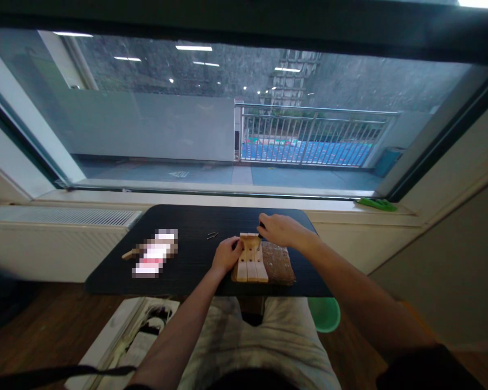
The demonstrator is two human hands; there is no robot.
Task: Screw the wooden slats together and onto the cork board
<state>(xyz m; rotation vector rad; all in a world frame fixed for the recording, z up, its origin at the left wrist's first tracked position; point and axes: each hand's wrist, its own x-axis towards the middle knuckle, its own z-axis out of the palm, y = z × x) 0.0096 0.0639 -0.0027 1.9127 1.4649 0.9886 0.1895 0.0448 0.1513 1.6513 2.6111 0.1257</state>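
Observation:
A light wooden piece (251,270) with upright slats and several dark holes stands near the front of the black table. It rests partly on a rough brown block (278,264). My left hand (226,254) is closed around the wooden piece's left edge, and a small black part shows by its fingers. Above the right side of the wood, my right hand (277,228) is closed on a dark-handled tool (261,225). The tool's tip is too small to make out. Several small metal screws or nails (212,235) lie left of the wood.
On the table (195,271), a blurred-out item lies at left with a wooden handle (129,254) sticking out. An open box (117,319) stands below left, and a green bucket (324,314) below right. A radiator (57,233) and a window sill (329,205) border the table.

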